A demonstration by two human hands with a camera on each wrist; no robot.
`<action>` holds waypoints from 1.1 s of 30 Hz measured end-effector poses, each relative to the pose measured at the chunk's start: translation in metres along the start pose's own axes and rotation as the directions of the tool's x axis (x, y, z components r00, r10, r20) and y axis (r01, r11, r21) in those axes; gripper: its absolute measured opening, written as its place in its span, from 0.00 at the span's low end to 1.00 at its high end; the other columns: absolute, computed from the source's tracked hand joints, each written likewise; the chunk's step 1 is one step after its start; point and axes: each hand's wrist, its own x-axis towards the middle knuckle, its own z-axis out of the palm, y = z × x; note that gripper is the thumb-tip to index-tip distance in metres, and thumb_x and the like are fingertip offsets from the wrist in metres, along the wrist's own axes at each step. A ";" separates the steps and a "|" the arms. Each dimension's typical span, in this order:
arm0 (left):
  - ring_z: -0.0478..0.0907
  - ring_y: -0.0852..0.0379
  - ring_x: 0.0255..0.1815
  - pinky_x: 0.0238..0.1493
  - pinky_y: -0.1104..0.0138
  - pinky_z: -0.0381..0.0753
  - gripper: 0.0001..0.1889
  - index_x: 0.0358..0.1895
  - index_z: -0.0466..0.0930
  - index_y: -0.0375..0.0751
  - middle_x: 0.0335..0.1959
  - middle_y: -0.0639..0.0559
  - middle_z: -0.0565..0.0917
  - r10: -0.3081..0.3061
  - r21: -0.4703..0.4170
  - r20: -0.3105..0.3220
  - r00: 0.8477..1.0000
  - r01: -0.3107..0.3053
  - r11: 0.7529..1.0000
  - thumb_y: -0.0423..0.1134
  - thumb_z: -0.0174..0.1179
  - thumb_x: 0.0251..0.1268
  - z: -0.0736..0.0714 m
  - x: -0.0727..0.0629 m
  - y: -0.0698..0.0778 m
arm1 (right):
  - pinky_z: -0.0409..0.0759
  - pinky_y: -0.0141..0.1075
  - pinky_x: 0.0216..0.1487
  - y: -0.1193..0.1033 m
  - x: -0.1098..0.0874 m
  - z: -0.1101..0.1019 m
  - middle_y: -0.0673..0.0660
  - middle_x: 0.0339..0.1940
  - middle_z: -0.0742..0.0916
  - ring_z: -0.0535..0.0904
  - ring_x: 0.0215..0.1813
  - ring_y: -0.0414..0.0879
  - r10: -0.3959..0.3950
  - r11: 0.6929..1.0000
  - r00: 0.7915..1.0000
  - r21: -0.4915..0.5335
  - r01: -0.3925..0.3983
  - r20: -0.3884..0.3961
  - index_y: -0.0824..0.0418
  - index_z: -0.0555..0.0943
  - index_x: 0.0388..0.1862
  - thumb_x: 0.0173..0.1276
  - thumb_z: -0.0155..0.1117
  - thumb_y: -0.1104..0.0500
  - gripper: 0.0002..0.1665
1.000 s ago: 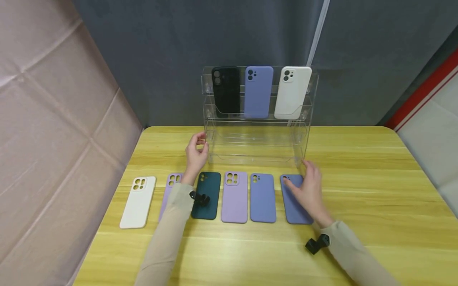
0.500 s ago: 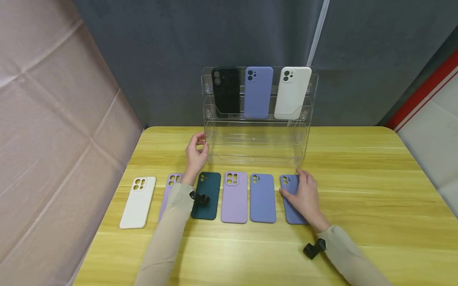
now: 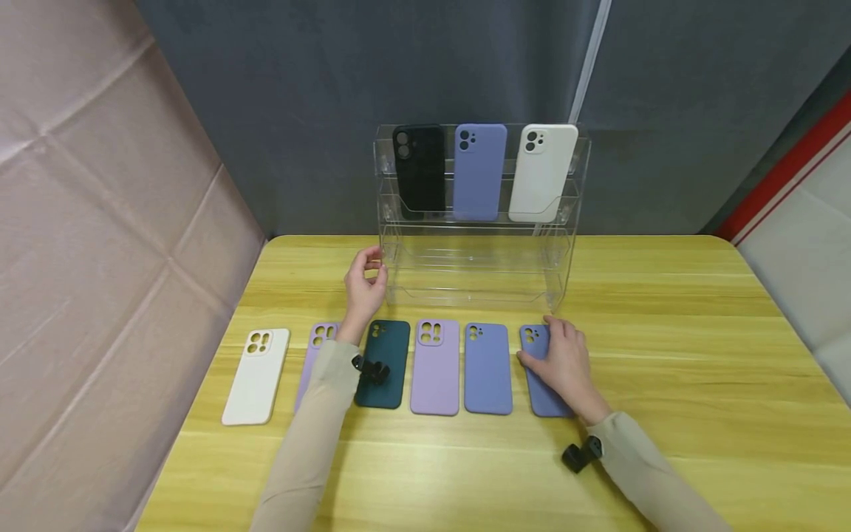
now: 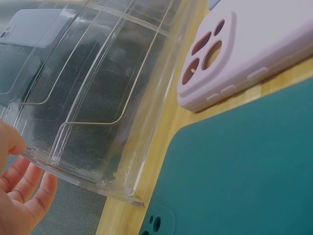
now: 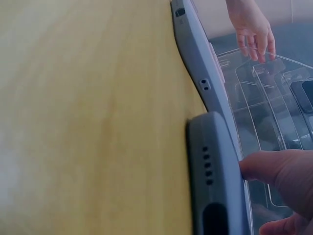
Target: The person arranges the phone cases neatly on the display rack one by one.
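Observation:
My left hand (image 3: pixel 366 292) grips the left side edge of a clear acrylic stand (image 3: pixel 472 295); in the left wrist view the thumb and fingers (image 4: pixel 32 193) lie either side of the panel edge. My right hand (image 3: pixel 566 366) lies over the rightmost blue phone case (image 3: pixel 547 391), partly covering it. Its thumb is at the case's left edge, its fingers near the top; whether they press on it is unclear. The case lies flat on the table. A black case (image 3: pixel 420 170), a blue case (image 3: pixel 479 177) and a white case (image 3: pixel 541 177) lean on the stand's upper tier.
In a row on the table (image 3: pixel 665 332) lie a white case (image 3: pixel 255 380), a purple case (image 3: pixel 309 369) half hidden by the left arm, a dark green case (image 3: pixel 392 377), a lilac case (image 3: pixel 435 377) and a blue case (image 3: pixel 488 377). A grey curtain (image 3: pixel 299 111) hangs behind.
My right hand has moved left and slightly down, away from the stand's lower right corner, onto the rightmost blue case. My left hand stays on the stand.

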 end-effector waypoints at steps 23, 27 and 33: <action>0.76 0.46 0.40 0.34 0.59 0.81 0.15 0.51 0.75 0.33 0.43 0.41 0.79 0.024 -0.015 0.000 1.000 -0.024 1.000 0.27 0.53 0.60 -0.002 -0.001 0.002 | 0.65 0.54 0.44 -0.003 0.005 -0.009 0.76 0.51 0.73 0.65 0.48 0.67 -0.128 0.984 0.977 0.103 0.147 -0.171 0.75 0.70 0.53 0.40 0.73 0.60 0.40; 0.76 0.48 0.40 0.34 0.59 0.81 0.16 0.52 0.75 0.32 0.44 0.41 0.79 0.022 -0.012 0.002 1.000 -0.022 1.000 0.26 0.53 0.60 -0.002 -0.001 0.003 | 0.65 0.55 0.45 -0.006 0.008 -0.015 0.75 0.50 0.74 0.66 0.48 0.67 -0.176 0.969 0.953 0.127 0.212 -0.247 0.75 0.71 0.53 0.39 0.73 0.62 0.39; 0.77 0.44 0.42 0.35 0.56 0.80 0.16 0.53 0.74 0.30 0.46 0.37 0.79 -0.009 0.011 0.010 1.000 0.009 1.000 0.24 0.55 0.60 -0.001 0.000 0.002 | 0.64 0.54 0.46 -0.016 0.014 -0.024 0.74 0.51 0.75 0.66 0.48 0.65 -0.210 0.953 0.930 0.151 0.264 -0.301 0.74 0.71 0.53 0.40 0.73 0.62 0.40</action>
